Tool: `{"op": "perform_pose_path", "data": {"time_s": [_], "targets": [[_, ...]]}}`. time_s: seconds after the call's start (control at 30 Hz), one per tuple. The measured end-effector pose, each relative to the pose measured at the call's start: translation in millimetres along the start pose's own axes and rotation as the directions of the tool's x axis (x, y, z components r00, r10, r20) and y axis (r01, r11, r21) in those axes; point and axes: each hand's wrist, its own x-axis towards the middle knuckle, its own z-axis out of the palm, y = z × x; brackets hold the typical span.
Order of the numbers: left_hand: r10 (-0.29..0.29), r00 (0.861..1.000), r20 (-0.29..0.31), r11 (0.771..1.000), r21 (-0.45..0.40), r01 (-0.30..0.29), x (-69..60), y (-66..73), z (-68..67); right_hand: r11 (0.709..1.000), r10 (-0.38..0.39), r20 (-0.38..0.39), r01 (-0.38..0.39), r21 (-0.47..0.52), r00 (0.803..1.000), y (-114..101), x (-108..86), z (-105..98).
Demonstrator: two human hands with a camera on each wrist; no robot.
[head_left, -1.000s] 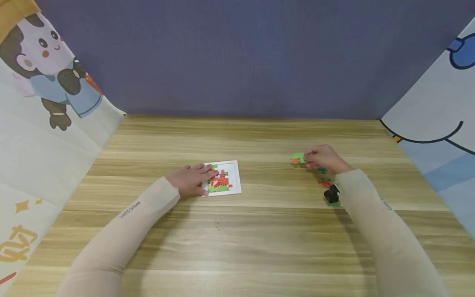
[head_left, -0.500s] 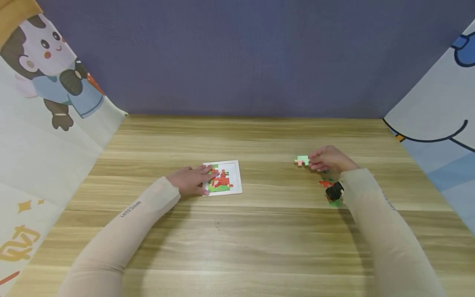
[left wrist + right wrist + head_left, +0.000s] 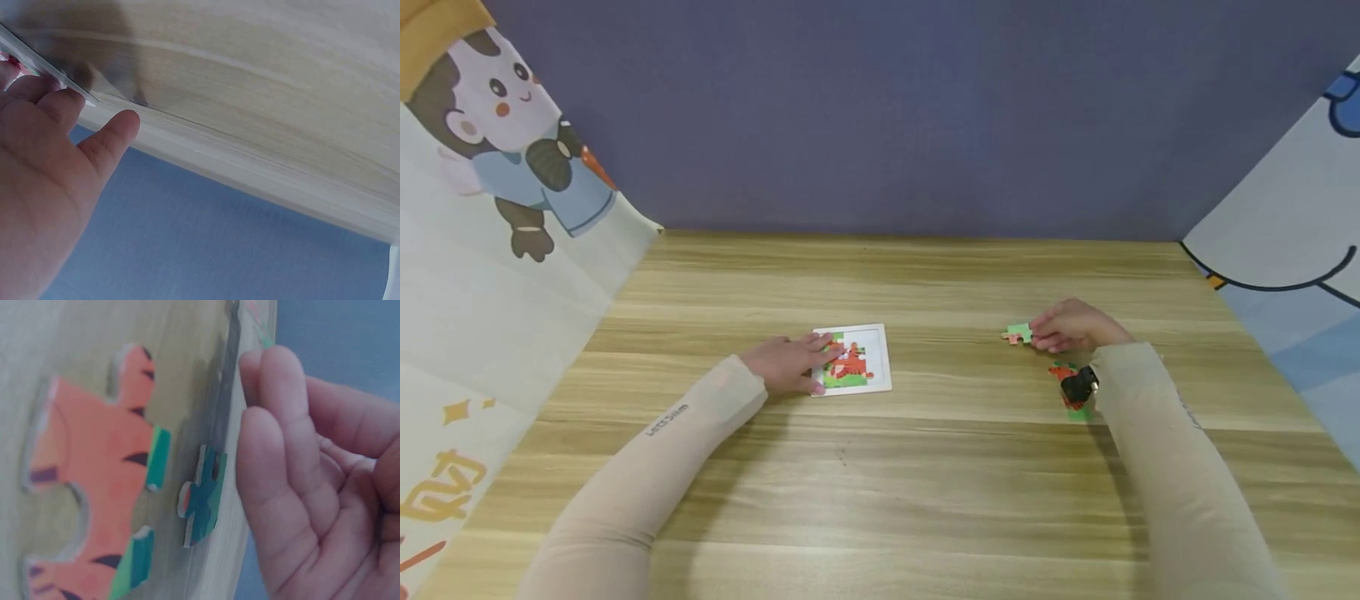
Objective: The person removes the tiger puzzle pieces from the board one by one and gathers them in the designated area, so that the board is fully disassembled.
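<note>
1. Fingers (image 3: 275, 381) of the right hand (image 3: 1071, 325) pinch a green-and-orange puzzle piece (image 3: 1019, 332), which juts out past the fingertips, well to the right of the tray. Seems lifted off the table (image 3: 850, 517); contact underneath hard to judge.
2. Left hand (image 3: 784, 364): fingers extended and spread across the left side of the white tray (image 3: 877, 343), gripping nothing. Likely steadying it.
3. Tray contents: a partly assembled tiger picture (image 3: 853, 367), filling the left and lower part. Bare white along the right and at upper right.
4. Loose stock near the right wrist: an orange striped piece (image 3: 103, 462) and, apart from it, a smaller dark green piece (image 3: 209, 494), both lying on the table.
5. Step in hand, by my reading: a piece picked up and being oriented, not yet placed.
6. Next move calls for carrying it leftward, matching its knobs to a gap, then pressing flat.
</note>
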Motion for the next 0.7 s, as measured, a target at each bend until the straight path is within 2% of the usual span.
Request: {"op": "perform_pose_path", "data": {"time_s": [0.37, 0.7], "targets": [[0.003, 1.000, 0.009, 1.000, 0.006, -0.003, 0.8, 2.7, -1.0, 0.998, 0.061, -0.016, -0.061, 0.005, 0.998, -1.3, -0.6, 0.7], [-0.007, 1.000, 0.018, 1.000, -0.018, 0.007, 1.4, 2.3, -1.7, 0.998, 0.064, -0.013, -0.064, 0.010, 0.998, -1.8, -0.7, 1.8]]}}
